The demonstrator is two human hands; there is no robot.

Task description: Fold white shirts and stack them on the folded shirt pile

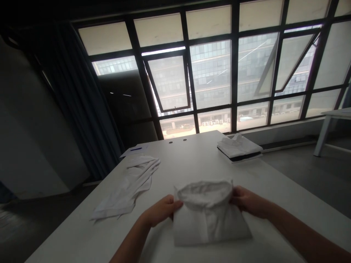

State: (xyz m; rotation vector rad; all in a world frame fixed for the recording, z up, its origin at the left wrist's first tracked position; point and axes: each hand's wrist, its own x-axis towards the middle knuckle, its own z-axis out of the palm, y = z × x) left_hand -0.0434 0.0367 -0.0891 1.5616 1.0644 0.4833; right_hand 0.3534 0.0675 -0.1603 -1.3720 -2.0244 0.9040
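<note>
One long white tabletop (192,164) runs from the bottom of the frame toward a wall of tall dark-framed windows (211,73), and its far end stops just below the glass. Two small round holes (177,140) sit near that far edge. A dark blue curtain (79,102) hangs left of the windows, and multi-storey buildings show through the panes. Grey floor (301,175) lies to the right of the tabletop, with a second white table (331,118) at the right edge of frame.

Items on the tabletop: a sheet of paper (134,150) near the far left edge, with a small blue item on it, too small to identify. A loose, crumpled white garment (126,186) lies left of the hands, near the left hand. A folded white clothing stack (238,149) with a dark band along its side sits well off toward the far right.

Main item: a folded white shirt (211,226) lies on the near part of the tabletop, directly in front of the person, with its rounded collar (205,193) at the far end. Left hand (161,211) is on the collar's left side, right hand (248,201) on its right. Grip is narrow on both sides, both hands holding the shirt.
</note>
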